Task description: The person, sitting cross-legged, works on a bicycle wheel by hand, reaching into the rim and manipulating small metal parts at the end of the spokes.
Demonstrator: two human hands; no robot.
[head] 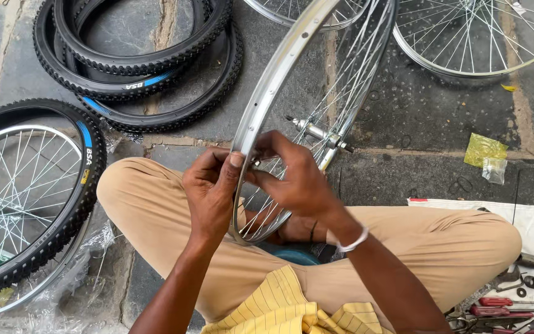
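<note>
A bare rim (279,68) was held on edge between the crossed legs, its lower arc sunk into the lap so that it was propped and both hands were left free for the near stretch of metal. Its plane stood nearly upright and ran away from the body, up and to the right; the hub axle (319,133) lay crosswise, pointing left and right. The left hand (211,188) was closed on the rim, thumb pressed to its outer face to steady it. The right hand (295,173) was pinched narrowly at the inner side by the spokes; what it gripped could not be told. Tyres (137,62) and tools (502,303) lay on the floor.
</note>
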